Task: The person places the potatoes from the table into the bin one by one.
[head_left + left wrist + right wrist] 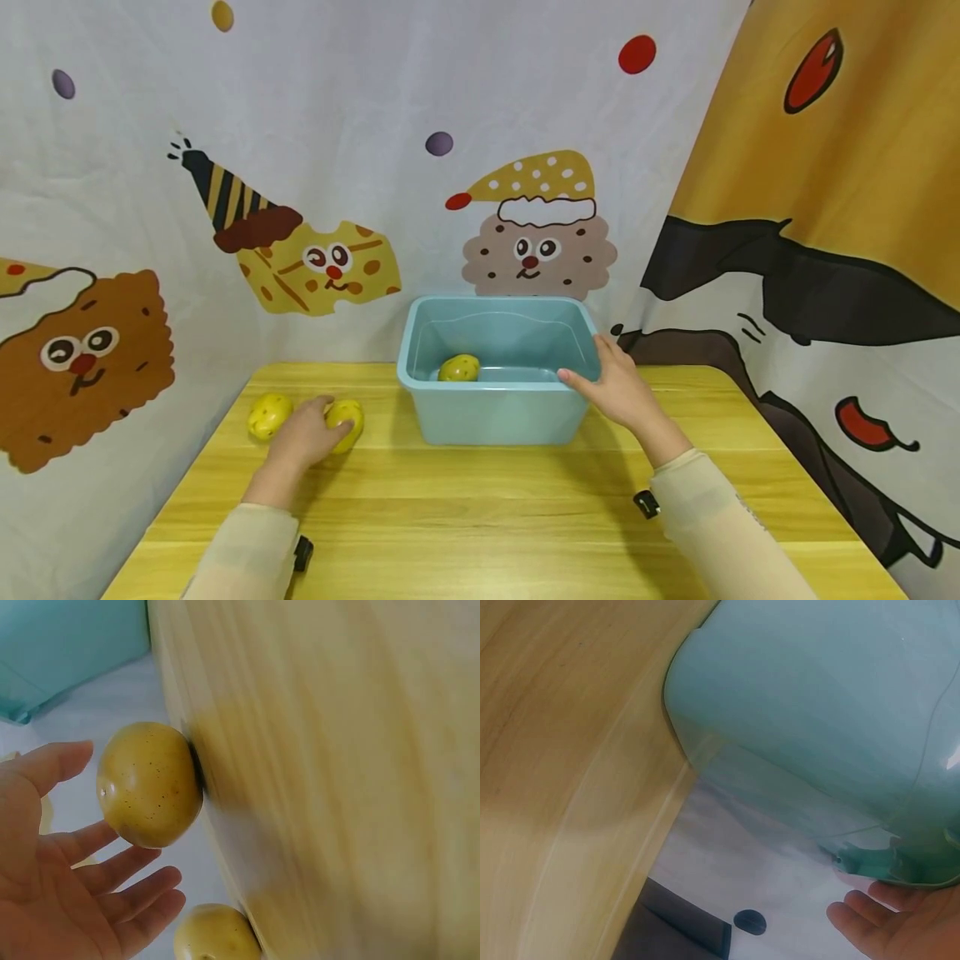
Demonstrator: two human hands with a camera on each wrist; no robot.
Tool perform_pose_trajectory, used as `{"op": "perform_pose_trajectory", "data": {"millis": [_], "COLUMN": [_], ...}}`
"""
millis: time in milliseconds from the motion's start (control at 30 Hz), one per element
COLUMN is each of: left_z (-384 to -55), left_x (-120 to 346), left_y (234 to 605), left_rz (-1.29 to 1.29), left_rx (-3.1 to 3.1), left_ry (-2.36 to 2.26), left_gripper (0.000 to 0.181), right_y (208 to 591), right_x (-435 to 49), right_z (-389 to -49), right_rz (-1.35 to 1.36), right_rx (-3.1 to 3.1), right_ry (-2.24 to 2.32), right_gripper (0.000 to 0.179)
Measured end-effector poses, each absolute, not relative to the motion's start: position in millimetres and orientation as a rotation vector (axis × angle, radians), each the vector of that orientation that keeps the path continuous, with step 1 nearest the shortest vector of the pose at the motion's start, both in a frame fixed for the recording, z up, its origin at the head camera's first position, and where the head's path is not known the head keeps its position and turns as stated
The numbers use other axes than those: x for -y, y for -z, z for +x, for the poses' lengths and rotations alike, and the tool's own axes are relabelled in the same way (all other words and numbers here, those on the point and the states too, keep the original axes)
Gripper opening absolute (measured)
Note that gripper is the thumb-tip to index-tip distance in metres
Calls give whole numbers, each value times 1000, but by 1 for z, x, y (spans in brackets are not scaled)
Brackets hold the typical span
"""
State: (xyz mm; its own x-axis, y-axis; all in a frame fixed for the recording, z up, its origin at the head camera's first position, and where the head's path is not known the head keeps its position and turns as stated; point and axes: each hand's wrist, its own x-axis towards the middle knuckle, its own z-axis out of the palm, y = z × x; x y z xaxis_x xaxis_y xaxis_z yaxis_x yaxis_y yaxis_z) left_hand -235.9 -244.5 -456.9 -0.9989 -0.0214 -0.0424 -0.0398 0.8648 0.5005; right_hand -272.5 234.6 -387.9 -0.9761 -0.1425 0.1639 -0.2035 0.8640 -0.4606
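Note:
My left hand is around a yellow speckled potato on the table. In the left wrist view its fingers are spread below that potato, and the thumb stands apart from it. A second potato lies just left of the hand. My right hand holds the light blue plastic bin at its right front corner, thumb over the rim. In the right wrist view the fingers lie along the outside under the rim. Another potato rests inside the bin at the left.
The wooden table bears the bin near its far edge. Behind it hangs a white curtain printed with cartoon snacks, and a yellow and dark printed cloth hangs at the right.

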Motion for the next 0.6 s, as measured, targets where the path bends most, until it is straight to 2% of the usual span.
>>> {"op": "perform_pose_trajectory", "data": {"millis": [600], "left_z": [-243], "left_x": [243], "left_y": [459], "left_rz": [-51], "left_rx": [-2906], "left_ry": [-843], "left_gripper": [82], "right_y": [386], "right_x": [-234], "right_z": [-272], "right_rz": [267], "right_rx": [2917], "right_ry": [-748], "right_gripper": [113]}}
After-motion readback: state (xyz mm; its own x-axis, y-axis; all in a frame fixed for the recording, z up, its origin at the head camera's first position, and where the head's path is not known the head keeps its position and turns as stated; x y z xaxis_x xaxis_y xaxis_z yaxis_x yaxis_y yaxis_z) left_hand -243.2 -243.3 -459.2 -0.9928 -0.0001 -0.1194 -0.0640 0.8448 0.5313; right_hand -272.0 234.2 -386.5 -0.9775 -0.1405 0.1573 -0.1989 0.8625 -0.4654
